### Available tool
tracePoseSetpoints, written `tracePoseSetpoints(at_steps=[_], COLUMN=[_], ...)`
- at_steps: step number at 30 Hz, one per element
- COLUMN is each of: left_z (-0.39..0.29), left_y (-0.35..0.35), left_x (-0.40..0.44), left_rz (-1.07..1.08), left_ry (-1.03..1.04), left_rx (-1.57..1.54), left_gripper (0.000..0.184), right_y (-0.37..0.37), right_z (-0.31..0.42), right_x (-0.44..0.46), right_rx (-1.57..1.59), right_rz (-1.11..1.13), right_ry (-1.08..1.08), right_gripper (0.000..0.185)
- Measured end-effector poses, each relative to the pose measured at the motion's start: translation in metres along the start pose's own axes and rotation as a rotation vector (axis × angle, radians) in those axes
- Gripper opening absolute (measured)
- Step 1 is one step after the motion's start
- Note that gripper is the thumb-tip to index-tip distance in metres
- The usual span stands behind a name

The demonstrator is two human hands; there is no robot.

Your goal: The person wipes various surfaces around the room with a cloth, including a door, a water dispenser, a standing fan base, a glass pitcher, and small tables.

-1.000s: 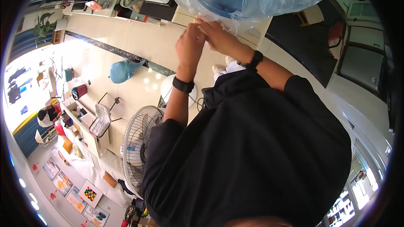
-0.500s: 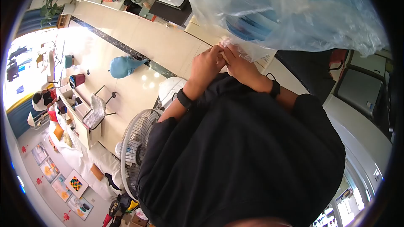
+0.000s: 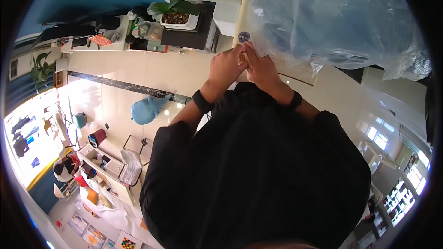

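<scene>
Head view, sole camera: translucent plastic bag (image 3: 332, 23) at upper right, just beyond the hands, over a cream panel (image 3: 247, 7) with a round dark emblem (image 3: 243, 37). Left hand (image 3: 227, 68) and right hand (image 3: 265, 73) close together, fingers curled in, fingertips meeting at the bag's near left edge; film between them not resolvable, so cannot tell whether either pinches it. Potted plant (image 3: 177, 17) further left, well apart. Handling, judged: film thin, light, limp, rather slippery; crumples readily, could tear under a sharp pull at one spot. Contents, if any, blurred by the film, weight unknown. Best hold: several folds of the edge gathered between thumb and finger pads, rather than a single layer.
</scene>
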State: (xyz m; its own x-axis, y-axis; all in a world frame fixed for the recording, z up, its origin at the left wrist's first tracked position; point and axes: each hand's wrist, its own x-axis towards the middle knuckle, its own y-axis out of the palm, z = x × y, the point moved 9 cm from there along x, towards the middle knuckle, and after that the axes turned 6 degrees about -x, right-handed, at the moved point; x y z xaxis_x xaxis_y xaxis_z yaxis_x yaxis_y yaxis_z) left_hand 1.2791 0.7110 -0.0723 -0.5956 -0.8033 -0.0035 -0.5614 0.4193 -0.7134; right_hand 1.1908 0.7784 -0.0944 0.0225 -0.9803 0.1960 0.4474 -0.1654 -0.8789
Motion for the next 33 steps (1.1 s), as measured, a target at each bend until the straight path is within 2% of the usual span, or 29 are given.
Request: tracePoseSetpoints(at_steps=[4, 10, 13, 16, 18, 20, 22, 25, 30, 33], left_z=[0.000, 0.002, -0.001, -0.004, -0.011, -0.013, -0.014, -0.007, -0.001, 0.004], left_y=[-0.003, 0.001, -0.001, -0.001, 0.000, 0.003, 0.005, 0.002, -0.012, -0.014], left_x=[0.013, 0.037, 0.038, 0.027, 0.015, 0.003, -0.003, 0.003, 0.021, 0.030], left_rz=[-0.013, -0.046, -0.015, 0.005, 0.037, 0.019, 0.004, -0.017, -0.074, -0.077], left_ry=[0.036, 0.092, 0.103, 0.078, 0.067, 0.055, 0.053, -0.003, -0.023, -0.026], left_rx=[-0.004, -0.016, -0.045, -0.083, -0.102, -0.089, -0.107, -0.081, -0.058, -0.021], left_gripper=[0.025, 0.027, 0.029, 0.031, 0.029, 0.023, 0.021, 0.021, 0.022, 0.022], right_y=[-0.009, 0.017, 0.004, -0.003, 0.003, 0.002, -0.011, 0.007, -0.012, -0.006], right_z=[-0.004, -0.026, -0.020, -0.015, -0.021, -0.018, -0.011, -0.016, -0.006, -0.008], right_x=[0.010, 0.016, 0.014, 0.011, 0.002, -0.010, -0.012, -0.002, 0.028, 0.036], right_rx=[0.028, -0.261, -0.272, -0.163, 0.030, 0.127, 0.132, 0.137, 0.060, 0.062], right_rz=[-0.174, -0.017, -0.156, 0.039, 0.289, 0.339, 0.176, 0.305, 0.057, -0.067], right_ry=[0.055, 0.181, 0.067, 0.070, 0.189, 0.185, 0.060, 0.061, -0.073, -0.071], right_gripper=[0.065, 0.064, 0.066, 0.069, 0.070, 0.067, 0.059, 0.073, 0.067, 0.064])
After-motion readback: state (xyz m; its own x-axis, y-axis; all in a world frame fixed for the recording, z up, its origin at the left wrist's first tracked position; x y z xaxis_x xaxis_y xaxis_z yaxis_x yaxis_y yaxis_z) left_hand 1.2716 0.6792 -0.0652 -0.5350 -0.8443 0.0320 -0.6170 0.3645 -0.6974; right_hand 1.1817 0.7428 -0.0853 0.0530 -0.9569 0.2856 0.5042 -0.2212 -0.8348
